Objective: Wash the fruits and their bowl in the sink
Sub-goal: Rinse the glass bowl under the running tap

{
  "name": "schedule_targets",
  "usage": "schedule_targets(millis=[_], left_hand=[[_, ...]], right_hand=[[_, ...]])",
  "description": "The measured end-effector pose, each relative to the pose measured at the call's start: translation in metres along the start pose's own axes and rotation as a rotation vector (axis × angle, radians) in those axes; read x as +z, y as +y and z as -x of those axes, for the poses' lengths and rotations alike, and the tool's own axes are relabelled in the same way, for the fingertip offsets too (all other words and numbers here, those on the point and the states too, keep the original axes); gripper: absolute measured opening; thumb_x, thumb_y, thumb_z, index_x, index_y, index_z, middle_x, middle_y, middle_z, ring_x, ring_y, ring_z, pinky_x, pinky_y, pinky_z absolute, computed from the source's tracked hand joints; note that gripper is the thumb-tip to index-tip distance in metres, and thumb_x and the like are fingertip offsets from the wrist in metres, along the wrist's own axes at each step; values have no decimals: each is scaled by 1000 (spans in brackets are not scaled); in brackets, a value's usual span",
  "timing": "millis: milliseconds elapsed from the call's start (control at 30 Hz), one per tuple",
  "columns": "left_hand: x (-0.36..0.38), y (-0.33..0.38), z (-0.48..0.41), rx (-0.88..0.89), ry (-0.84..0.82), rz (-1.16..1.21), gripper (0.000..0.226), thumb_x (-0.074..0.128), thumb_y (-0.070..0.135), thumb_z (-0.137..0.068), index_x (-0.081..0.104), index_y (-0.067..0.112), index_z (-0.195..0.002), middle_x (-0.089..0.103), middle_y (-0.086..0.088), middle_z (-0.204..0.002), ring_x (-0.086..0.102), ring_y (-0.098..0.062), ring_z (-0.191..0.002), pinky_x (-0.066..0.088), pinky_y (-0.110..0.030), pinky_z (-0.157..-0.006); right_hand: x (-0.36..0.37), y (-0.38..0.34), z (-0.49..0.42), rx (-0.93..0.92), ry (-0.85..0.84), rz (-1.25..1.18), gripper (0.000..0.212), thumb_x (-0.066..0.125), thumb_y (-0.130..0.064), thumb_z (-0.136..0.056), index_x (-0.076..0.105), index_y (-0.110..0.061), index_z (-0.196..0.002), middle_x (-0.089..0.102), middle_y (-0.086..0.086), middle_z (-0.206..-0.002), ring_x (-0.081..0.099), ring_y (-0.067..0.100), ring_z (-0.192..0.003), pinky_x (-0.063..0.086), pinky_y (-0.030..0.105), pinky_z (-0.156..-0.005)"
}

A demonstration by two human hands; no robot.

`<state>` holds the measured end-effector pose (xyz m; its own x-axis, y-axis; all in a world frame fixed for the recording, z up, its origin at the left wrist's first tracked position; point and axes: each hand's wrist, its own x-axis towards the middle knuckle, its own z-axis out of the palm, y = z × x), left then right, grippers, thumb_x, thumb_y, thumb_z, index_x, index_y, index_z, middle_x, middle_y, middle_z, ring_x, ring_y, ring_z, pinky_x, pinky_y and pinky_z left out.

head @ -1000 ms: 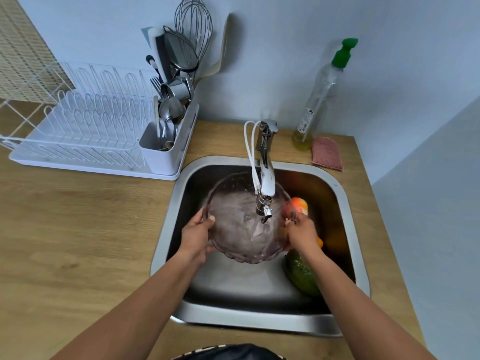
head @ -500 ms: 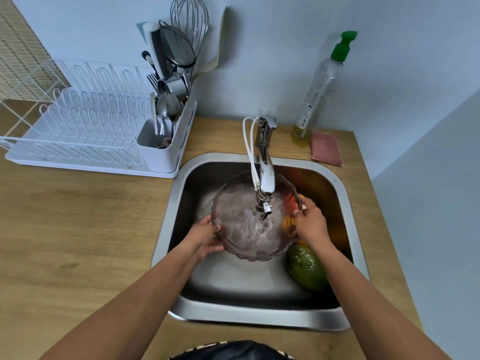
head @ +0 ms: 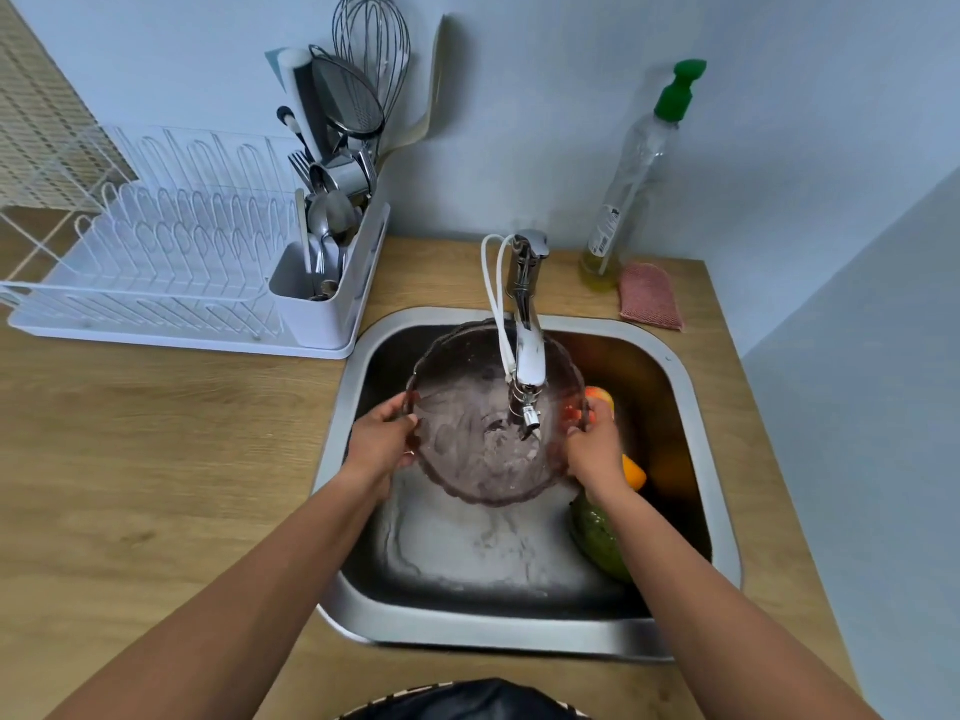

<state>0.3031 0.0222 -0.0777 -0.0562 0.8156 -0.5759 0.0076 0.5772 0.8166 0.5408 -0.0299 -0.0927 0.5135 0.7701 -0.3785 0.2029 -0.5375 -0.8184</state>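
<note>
A clear, pinkish glass bowl (head: 467, 449) with a scalloped rim is held under the faucet (head: 527, 335) inside the steel sink (head: 691, 407). Water runs from the spout into the bowl. My left hand (head: 382, 441) grips the bowl's left rim and my right hand (head: 595, 446) grips its right rim. Behind my right hand in the sink lie a red-yellow fruit (head: 600, 394), an orange fruit (head: 634, 472) and a green fruit (head: 600, 537), each partly hidden by my hand and forearm.
A white dish rack (head: 156, 267) with a utensil holder (head: 322, 298) stands on the wooden counter at the left. A soap bottle (head: 631, 174) with a green pump and a pink sponge (head: 649, 298) sit behind the sink. Walls close in at the back and right.
The bowl has shifted slightly back under the spout and turned in my hands. My right hand moved down along the right rim, showing the red-yellow fruit again.
</note>
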Motion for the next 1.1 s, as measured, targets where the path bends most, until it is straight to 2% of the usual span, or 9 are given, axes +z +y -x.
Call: schedule_targets(millis=[167,267,367,467,667,800,933,1033,1100], left_hand=[[-7,11,15,131,49,0,35,55,12,-98,64,22,-131,73,3,-97,67,-8,-78,55,-20,-54],[-10,22,23,185,84,-72,34,57,19,-98,65,21,-131,72,0,-99,67,-12,-79,63,-38,-69],[-13,36,28,214,117,-185,18,60,29,-96,69,29,-112,69,-2,-96,65,-18,-84,61,-53,-78],[-14,49,32,202,100,-264,20,60,41,-93,70,24,-93,67,-1,-88,64,-19,-88,63,-46,-73],[-14,66,28,198,138,-366,53,61,64,-76,63,25,-112,66,2,-98,66,-19,-91,61,-39,-65],[-17,64,25,171,108,-385,40,59,52,-79,63,24,-106,67,-1,-97,66,-19,-90,60,-37,-63],[-24,49,24,138,30,-517,18,48,26,-84,58,13,-77,61,-12,-79,64,-30,-78,55,-30,-47],[-23,31,20,-22,-56,-597,21,46,11,-91,63,-1,-90,67,-18,-79,71,-34,-72,63,-43,-57],[-18,17,20,-157,-150,-610,21,47,4,-94,64,-7,-98,72,-18,-79,72,-28,-63,62,-41,-55]], right_hand=[[12,4,8,225,-200,-136,36,33,3,-89,59,-21,-96,67,15,-79,62,31,-59,55,61,-65],[17,3,17,269,-261,-91,39,35,0,-90,67,-15,-105,69,12,-71,62,28,-51,57,44,-47],[23,1,26,355,-314,-86,28,38,-1,-95,64,-9,-87,66,9,-69,63,27,-54,57,42,-45],[31,3,35,424,-436,-68,27,38,-9,-97,62,-6,-84,70,5,-58,64,20,-45,50,26,-38],[34,7,48,474,-684,-50,41,35,-27,-102,64,-9,-79,65,1,-56,56,7,-38,46,18,-38],[29,5,50,455,-643,-35,36,37,-19,-100,65,-6,-81,66,3,-56,59,9,-38,45,19,-35],[4,-5,46,360,-490,66,27,46,-13,-93,65,-4,-77,65,10,-62,57,14,-37,41,18,-34],[-24,-19,37,278,-353,178,25,45,-13,-91,62,-2,-76,65,11,-56,56,18,-35,40,20,-33],[-41,-30,31,194,-288,212,22,43,-14,-93,61,-3,-87,65,12,-52,59,25,-37,43,23,-34]])
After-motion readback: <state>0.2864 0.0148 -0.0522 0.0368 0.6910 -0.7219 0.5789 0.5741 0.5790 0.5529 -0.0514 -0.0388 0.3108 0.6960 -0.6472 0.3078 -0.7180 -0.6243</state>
